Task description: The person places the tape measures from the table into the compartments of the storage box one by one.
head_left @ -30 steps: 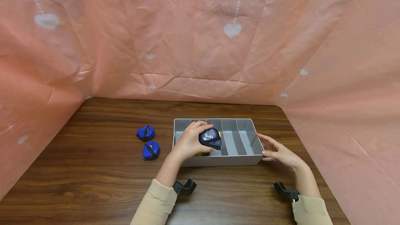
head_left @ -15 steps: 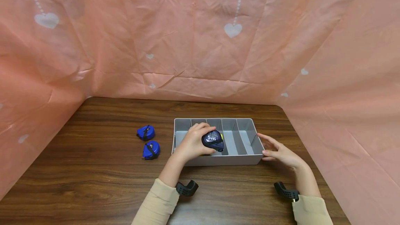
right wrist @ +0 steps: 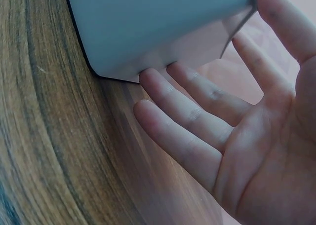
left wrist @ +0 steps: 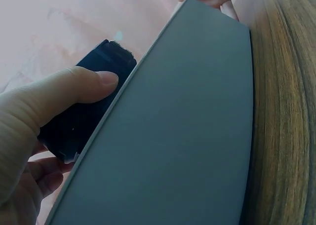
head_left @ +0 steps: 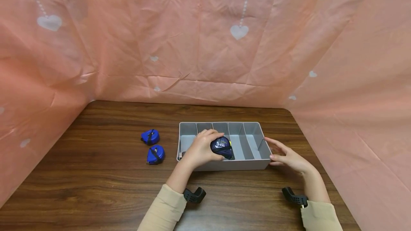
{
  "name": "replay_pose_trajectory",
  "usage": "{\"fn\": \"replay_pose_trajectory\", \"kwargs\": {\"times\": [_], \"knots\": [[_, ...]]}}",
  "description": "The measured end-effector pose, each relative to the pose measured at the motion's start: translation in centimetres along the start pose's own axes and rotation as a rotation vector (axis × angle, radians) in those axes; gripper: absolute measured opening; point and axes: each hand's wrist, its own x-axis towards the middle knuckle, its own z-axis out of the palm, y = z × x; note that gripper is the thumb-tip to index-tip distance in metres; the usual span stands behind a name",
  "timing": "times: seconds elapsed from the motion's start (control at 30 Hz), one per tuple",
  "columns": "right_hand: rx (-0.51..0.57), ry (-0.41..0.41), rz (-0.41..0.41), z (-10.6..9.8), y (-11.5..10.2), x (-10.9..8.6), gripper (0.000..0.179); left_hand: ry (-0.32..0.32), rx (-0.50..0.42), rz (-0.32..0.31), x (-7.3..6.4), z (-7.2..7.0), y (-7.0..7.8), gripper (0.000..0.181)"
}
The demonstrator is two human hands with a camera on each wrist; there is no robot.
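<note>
In the head view my left hand grips a dark blue tape measure marked "5m", over a middle compartment of the grey divided box. The left wrist view shows my thumb pressed on the dark tape measure, its lower part hidden behind the box wall. At the box's right end my right hand touches the wall with fairly straight, spread fingers. In the right wrist view, fingertips of the right hand rest against that end wall.
Two blue tape measures with black straps lie on the wooden table, left of the box. Part of a small object shows in the leftmost compartment. A pink curtain with white hearts surrounds the table's back and sides.
My left hand has moved slightly right and down with the dark tape measure, lowering it toward the box. The right hand and the box have stayed in place.
</note>
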Motion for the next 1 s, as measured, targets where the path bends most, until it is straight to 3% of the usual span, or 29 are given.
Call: {"fn": "replay_pose_trajectory", "kwargs": {"times": [0.3,0.67,1.0], "knots": [[-0.004,-0.002,-0.005,0.0,0.0,0.0,0.066,-0.008,-0.002,-0.034,0.0,0.3,0.0,0.073],[-0.006,-0.003,-0.002,0.0,0.0,0.0,0.066,0.006,0.049,0.021,0.0,1.0,0.4,0.076],[-0.009,0.004,0.004,0.0,0.0,0.0,0.066,-0.063,0.101,0.037,0.0,1.4,0.5,0.071]]}}
